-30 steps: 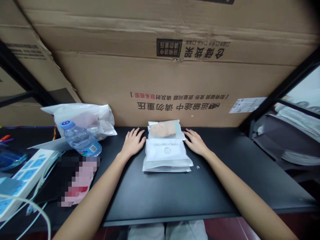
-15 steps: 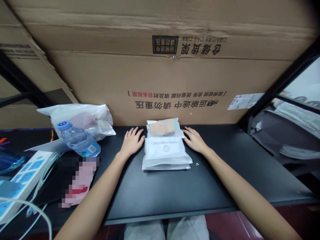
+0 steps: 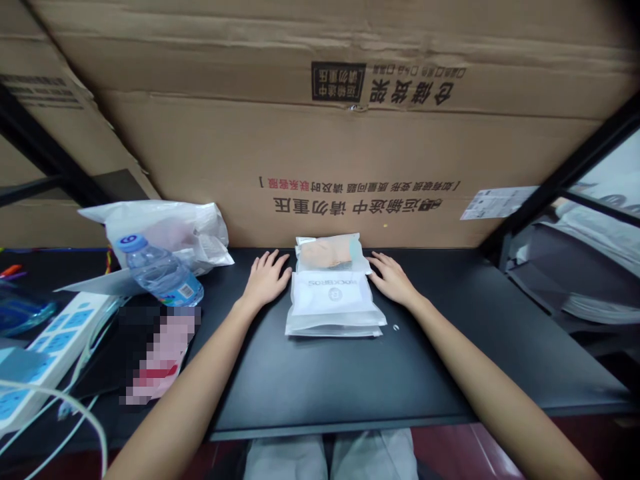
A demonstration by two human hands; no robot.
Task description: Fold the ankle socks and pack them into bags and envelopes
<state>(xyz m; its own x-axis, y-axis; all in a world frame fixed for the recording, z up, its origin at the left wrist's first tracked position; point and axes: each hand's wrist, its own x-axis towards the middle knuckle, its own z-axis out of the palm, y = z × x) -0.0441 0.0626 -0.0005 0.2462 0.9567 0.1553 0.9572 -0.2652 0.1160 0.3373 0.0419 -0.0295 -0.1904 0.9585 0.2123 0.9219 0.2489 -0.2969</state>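
Note:
Between my two hands lies a small stack of frosted zip bags (image 3: 333, 300) with "ROCKBROS" printed on the top one, upside down from here. At its far end rests another frosted bag (image 3: 327, 255) with something peach-coloured inside and a pale green edge. My left hand (image 3: 267, 277) lies flat on the black tabletop (image 3: 310, 383) just left of the bags, fingers spread, holding nothing. On the other side, my right hand (image 3: 393, 279) also lies flat with fingers stretched out, its fingertips close to the bags' right edge. Whether those fingertips touch the bags I cannot tell.
A large cardboard box (image 3: 370, 150) stands along the back. To the left are a white plastic bag (image 3: 165, 223), a tilted water bottle (image 3: 163, 273), a power strip (image 3: 60, 340) and cables. A black metal frame (image 3: 537, 187) rises at right.
The camera view has shifted slightly. Both hands and the bags stay in the same places on the tabletop.

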